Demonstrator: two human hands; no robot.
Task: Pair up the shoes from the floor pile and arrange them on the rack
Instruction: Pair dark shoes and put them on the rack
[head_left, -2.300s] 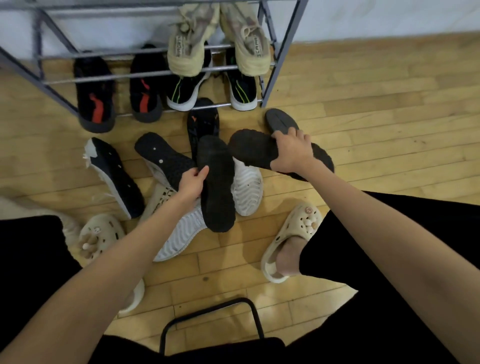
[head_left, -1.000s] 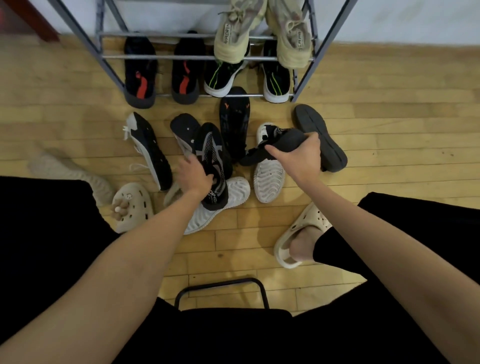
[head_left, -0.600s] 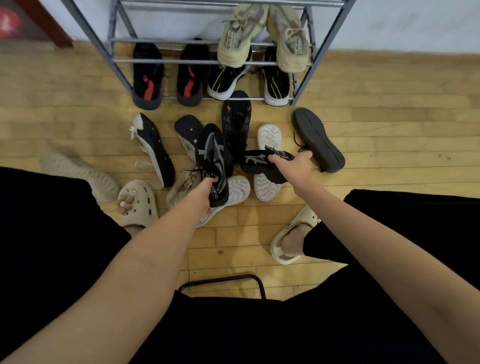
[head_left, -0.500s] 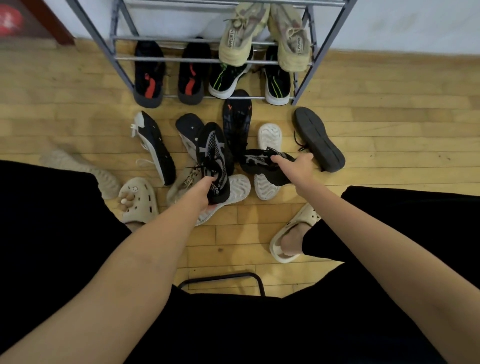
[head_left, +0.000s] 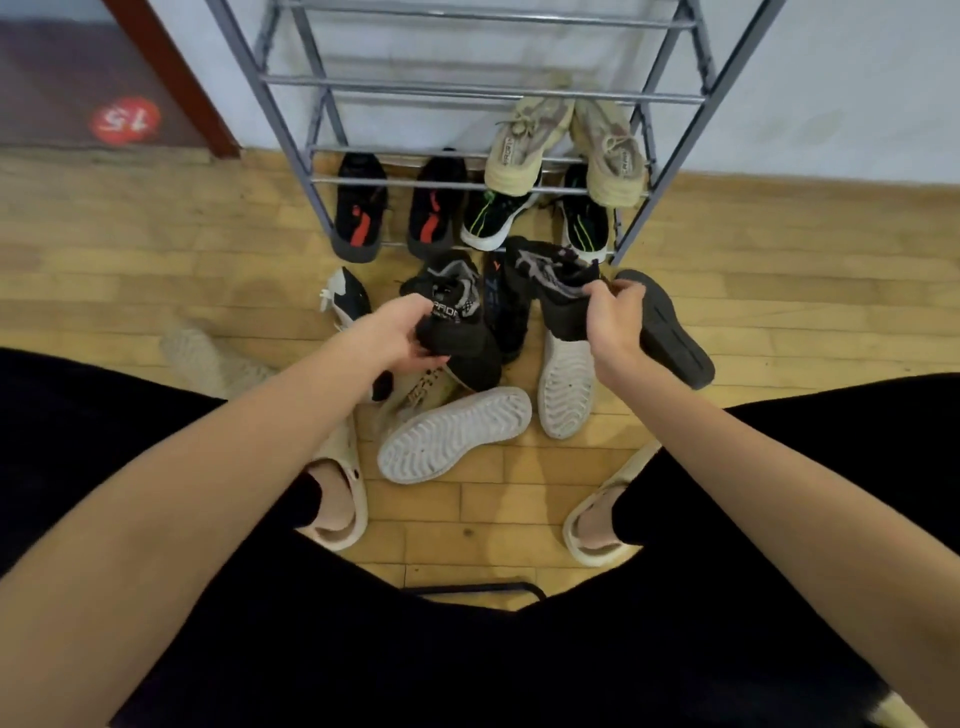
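Plainly, each of the hands, left and right, grips one soft, light black knit sneaker with grey markings by its collar, the pliable opening giving the firmest hold.

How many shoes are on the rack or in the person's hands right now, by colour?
On the rack:
black-and-red shoes: 2
black shoes with green stripes: 2
beige sneakers: 2
Held, one in the left hand and one in the right hand:
black-and-grey sneakers: 2
Total: 8
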